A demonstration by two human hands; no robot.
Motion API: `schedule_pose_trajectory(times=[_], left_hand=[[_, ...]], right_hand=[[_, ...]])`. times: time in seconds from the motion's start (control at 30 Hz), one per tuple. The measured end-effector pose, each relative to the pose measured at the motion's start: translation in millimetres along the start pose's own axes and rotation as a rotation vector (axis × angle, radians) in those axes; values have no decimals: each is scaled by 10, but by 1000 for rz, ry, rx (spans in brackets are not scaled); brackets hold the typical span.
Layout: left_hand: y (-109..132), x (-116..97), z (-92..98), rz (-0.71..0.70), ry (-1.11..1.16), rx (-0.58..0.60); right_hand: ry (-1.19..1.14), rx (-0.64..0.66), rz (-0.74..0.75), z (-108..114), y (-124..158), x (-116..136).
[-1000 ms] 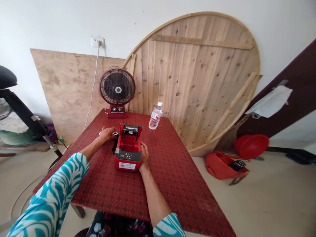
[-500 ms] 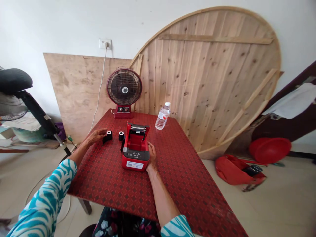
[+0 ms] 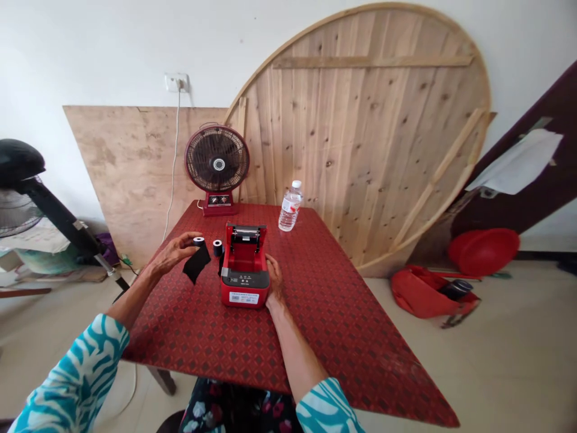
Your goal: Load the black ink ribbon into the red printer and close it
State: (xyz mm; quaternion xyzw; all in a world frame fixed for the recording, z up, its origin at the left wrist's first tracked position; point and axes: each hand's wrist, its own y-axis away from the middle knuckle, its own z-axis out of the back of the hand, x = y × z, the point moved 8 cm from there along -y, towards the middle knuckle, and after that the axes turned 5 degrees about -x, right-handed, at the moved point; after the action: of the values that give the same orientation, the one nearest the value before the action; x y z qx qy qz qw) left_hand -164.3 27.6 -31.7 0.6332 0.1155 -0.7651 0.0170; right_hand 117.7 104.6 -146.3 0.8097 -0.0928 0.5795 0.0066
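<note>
Pinched in the fingers of the left hand (image 3: 174, 252), a black roll (image 3: 199, 242) is lifted off the red table (image 3: 324, 300) at centre left of the frame, a loose black strip hanging from it; half a second ago it stood on the cloth under that hand. Flat and unclenched, the right hand (image 3: 273, 279) lies against the side of the red printer (image 3: 244, 273), as before. Counted: two rolls, the second roll (image 3: 217, 247) standing beside the printer; one printer; one bottle (image 3: 290, 206); one table fan (image 3: 217, 162).
</note>
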Motion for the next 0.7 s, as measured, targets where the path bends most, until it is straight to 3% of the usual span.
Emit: schedule_pose_trajectory(times=[0.17,0.33,0.47,0.57,0.7], left_hand=[[206,-391,-630,52,247,246],[319,-429,-1103,123,628,346],[471,-352,-1279,235,833,350],[600,-339,-1312,221,929,308],[735,-396,-1403,197,979,363]], right_hand=[[-94,-6,-128,-30,12,-55],[-126,11,-114,-56,7,-41],[-107,22,-99,-64,11,-19],[-92,26,-74,-62,20,17],[-74,33,-70,-63,39,54]])
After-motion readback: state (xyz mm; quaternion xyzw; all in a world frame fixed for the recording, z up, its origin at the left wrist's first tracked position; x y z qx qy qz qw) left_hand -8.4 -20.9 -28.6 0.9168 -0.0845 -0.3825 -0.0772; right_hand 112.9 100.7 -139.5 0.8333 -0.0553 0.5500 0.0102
